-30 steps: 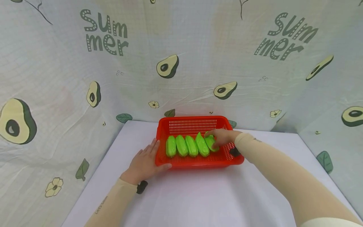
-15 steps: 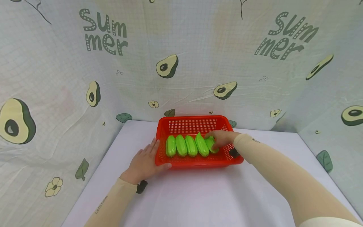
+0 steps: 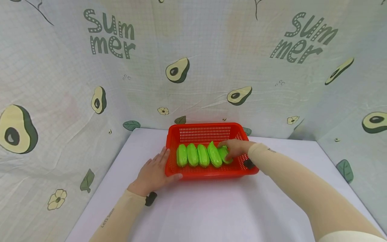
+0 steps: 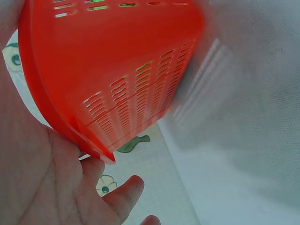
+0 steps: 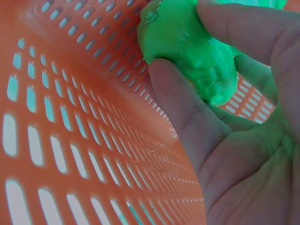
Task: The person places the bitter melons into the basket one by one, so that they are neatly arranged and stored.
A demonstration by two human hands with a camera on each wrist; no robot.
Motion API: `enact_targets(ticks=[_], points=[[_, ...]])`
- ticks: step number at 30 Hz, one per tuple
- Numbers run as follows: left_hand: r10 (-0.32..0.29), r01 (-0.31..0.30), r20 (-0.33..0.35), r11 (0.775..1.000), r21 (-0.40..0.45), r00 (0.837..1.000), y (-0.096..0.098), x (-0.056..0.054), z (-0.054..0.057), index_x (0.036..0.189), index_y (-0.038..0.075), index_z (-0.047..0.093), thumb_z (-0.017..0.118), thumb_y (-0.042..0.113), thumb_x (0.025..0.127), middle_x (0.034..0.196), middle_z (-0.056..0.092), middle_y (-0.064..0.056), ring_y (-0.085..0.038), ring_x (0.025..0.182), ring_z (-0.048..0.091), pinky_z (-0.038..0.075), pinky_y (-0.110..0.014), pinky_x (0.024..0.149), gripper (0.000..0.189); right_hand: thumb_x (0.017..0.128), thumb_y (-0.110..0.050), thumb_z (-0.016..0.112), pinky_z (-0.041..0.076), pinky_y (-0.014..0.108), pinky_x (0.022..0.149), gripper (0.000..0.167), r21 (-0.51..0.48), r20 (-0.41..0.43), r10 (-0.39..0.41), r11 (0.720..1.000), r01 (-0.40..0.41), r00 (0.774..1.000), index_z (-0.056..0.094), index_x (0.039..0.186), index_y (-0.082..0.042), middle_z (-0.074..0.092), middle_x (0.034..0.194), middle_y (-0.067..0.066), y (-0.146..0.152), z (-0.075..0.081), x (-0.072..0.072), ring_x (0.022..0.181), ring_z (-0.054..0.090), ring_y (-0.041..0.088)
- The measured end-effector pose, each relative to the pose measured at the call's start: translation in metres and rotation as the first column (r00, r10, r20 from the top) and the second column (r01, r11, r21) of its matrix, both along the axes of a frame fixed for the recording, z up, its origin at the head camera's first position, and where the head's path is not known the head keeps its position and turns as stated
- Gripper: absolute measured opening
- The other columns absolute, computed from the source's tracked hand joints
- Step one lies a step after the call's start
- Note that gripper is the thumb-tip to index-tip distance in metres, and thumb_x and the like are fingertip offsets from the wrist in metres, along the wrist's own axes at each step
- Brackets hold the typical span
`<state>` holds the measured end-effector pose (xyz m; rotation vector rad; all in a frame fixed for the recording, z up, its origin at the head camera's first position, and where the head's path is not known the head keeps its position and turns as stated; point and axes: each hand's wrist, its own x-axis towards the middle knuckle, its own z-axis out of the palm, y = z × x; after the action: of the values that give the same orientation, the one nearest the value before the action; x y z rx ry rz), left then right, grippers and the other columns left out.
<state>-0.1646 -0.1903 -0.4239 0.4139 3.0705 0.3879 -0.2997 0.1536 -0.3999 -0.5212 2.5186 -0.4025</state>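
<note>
A red plastic basket (image 3: pixel 208 174) with slotted walls holds several long, bright green, cucumber-like vegetables (image 3: pixel 192 155) standing side by side in a row. My left hand (image 3: pixel 153 174) rests at the basket's left end, fingers fairly straight along the side and thumb at the front rim. In the left wrist view, the basket's rim (image 4: pixel 51 101) lies against that palm. Inside the basket's right part, my right hand (image 3: pixel 235 148) holds the rightmost green vegetable (image 3: pixel 224 155). The right wrist view shows thumb and fingers around this vegetable (image 5: pixel 197 56); its far end is hidden.
The basket stands near the back of a white-covered table (image 3: pixel 199 208). Behind and at both sides hangs a pale cloth (image 3: pixel 208 40) printed with avocados and lettering, close to the basket's back wall.
The right hand has shifted slightly lower within the basket, with the rightmost green vegetable at its fingers. The left hand stays on the basket's left end.
</note>
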Motion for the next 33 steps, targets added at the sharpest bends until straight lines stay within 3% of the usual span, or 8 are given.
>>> enact_targets(ticks=[8, 33], points=[[-0.004, 0.004, -0.005, 1.000, 0.006, 1.000, -0.0009, 0.0007, -0.0004, 0.159, 0.005, 0.019, 0.047, 0.084, 0.081, 0.164, 0.017, -0.015, -0.042, 0.142, 0.032, 0.028, -0.062, 0.110, 0.114, 0.083, -0.020, 0.083, 0.046, 0.053, 0.101, 0.066, 0.004, -0.006, 0.004, 1.000, -0.004, 1.000, 0.055, 0.143, -0.025, 0.056, 0.132, 0.008, -0.0002, -0.0071, -0.0036, 0.122, 0.048, 0.032], [-0.015, 0.015, -0.012, 1.000, -0.014, 1.000, -0.0023, -0.0001, -0.0020, 0.159, 0.004, 0.018, 0.043, 0.086, 0.081, 0.165, 0.015, -0.014, -0.042, 0.142, 0.032, 0.028, -0.061, 0.111, 0.115, 0.081, -0.020, 0.084, 0.047, 0.054, 0.098, 0.071, 0.028, -0.017, 0.009, 1.000, -0.009, 1.000, 0.053, 0.145, -0.026, 0.055, 0.134, 0.008, -0.0012, -0.0033, 0.0001, 0.124, 0.048, 0.032]])
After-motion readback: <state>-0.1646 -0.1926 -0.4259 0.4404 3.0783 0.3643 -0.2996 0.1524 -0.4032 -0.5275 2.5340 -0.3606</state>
